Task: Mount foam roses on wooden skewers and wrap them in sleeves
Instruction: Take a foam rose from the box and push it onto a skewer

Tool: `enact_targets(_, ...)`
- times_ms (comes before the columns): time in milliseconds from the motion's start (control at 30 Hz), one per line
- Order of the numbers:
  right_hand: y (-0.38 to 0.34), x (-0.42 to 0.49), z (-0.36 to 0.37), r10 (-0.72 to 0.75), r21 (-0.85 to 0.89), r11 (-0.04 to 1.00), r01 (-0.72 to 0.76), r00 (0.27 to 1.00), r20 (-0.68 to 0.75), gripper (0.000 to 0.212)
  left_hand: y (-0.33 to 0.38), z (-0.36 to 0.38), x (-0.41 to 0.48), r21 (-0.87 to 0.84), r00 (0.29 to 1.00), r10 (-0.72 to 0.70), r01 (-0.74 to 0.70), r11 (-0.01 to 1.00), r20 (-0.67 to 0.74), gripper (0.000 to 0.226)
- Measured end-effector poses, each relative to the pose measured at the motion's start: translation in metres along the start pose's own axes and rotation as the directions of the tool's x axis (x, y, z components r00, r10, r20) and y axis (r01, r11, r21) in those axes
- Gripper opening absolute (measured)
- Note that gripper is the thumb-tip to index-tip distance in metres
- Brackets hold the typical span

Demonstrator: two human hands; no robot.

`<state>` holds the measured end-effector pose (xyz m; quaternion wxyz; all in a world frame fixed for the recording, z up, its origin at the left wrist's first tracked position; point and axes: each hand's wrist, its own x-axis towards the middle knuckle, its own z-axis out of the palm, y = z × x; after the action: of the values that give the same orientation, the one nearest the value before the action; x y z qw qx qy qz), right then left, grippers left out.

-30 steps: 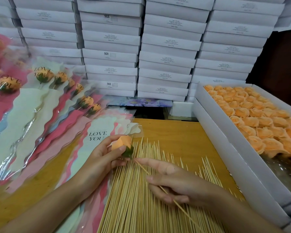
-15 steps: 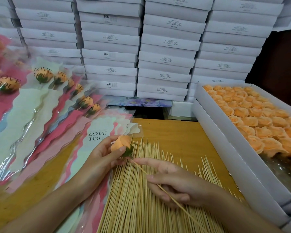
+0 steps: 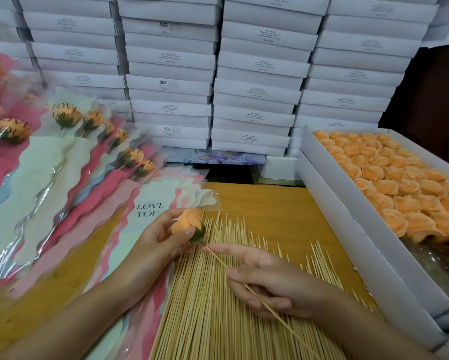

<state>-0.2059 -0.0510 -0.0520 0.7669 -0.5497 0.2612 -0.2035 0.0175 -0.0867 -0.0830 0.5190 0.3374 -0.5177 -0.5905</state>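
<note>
My left hand [image 3: 153, 245] grips an orange foam rose [image 3: 185, 220] with a green base, held just above the table. My right hand [image 3: 265, 281] pinches a single wooden skewer [image 3: 270, 307], index finger stretched along it, and the skewer's tip meets the green base of the rose. Beneath both hands lies a wide pile of loose skewers [image 3: 213, 320]. An empty "LOVE YOU" sleeve [image 3: 150, 203] lies flat just beyond my left hand.
Wrapped roses in pink and pale sleeves [image 3: 70, 141] fan out on the left. A long white box of orange foam roses [image 3: 389, 183] stands on the right. Stacked white boxes [image 3: 257, 74] form a wall at the back. Bare wooden table [image 3: 270, 203] shows beyond the skewers.
The skewer's tip has moved up to the rose's green base, and my left hand has turned the rose slightly toward it. Both hands stay in the same place.
</note>
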Motion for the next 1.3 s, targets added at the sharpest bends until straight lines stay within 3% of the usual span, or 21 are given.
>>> enact_targets(367, 0.001, 0.0, 0.004, -0.049, -0.065, 0.997, 0.048, 0.999, -0.012, 0.039, 0.002, 0.0, 0.0, -0.085, 0.999, -0.04, 0.042, 0.996, 0.034, 0.027)
enact_targets(567, -0.004, -0.001, -0.002, -0.084, -0.096, 0.992, 0.083, 0.996, -0.005, 0.04, 0.017, -0.003, 0.005, -0.112, 0.993, -0.047, 0.035, 0.993, -0.106, 0.042)
enact_targets(700, -0.008, -0.002, -0.004, -0.072, -0.115, 0.99, 0.08, 0.995, 0.073, 0.026, 0.041, -0.024, 0.015, -0.096, 0.983, 0.0, -0.018, 0.995, -0.184, 0.032)
enact_targets(833, -0.006, -0.002, -0.006, -0.082, -0.182, 0.979, 0.092, 0.995, 0.06, 0.019, 0.054, -0.053, 0.025, -0.185, 0.968, -0.122, 0.081, 0.979, -0.22, 0.04)
enact_targets(900, -0.005, -0.001, -0.009, -0.117, -0.203, 0.972, 0.122, 0.992, 0.036, 0.018, 0.057, -0.063, 0.026, -0.096, 0.973, -0.138, 0.121, 0.988, -0.188, 0.044)
enact_targets(967, -0.004, -0.001, -0.014, -0.164, -0.21, 0.965, 0.158, 0.986, -0.015, 0.019, 0.056, -0.071, 0.027, 0.177, 0.97, -0.072, 0.115, 0.977, -0.232, 0.041)
enact_targets(1033, -0.003, 0.0, -0.021, -0.225, -0.204, 0.958, 0.2, 0.968, -0.106, 0.019, 0.051, -0.082, 0.028, 0.55, 0.953, 0.057, 0.123, 0.826, -0.298, 0.031)
enact_targets(1100, -0.001, 0.001, -0.028, -0.296, -0.195, 0.946, 0.257, 0.933, -0.207, 0.021, 0.042, -0.093, 0.03, 0.789, 0.95, 0.118, 0.165, 0.592, -0.288, 0.032)
enact_targets(1200, 0.004, 0.002, -0.036, -0.374, -0.165, 0.927, 0.337, 0.866, -0.332, 0.022, 0.028, -0.099, 0.03, 0.916, 0.959, 0.087, 0.229, 0.329, -0.271, 0.052)
enact_targets(1300, 0.009, 0.004, -0.04, -0.408, -0.19, 0.913, 0.361, 0.812, -0.417, 0.019, 0.021, -0.099, 0.029, 0.936, 0.952, 0.129, 0.235, 0.262, -0.276, 0.06)
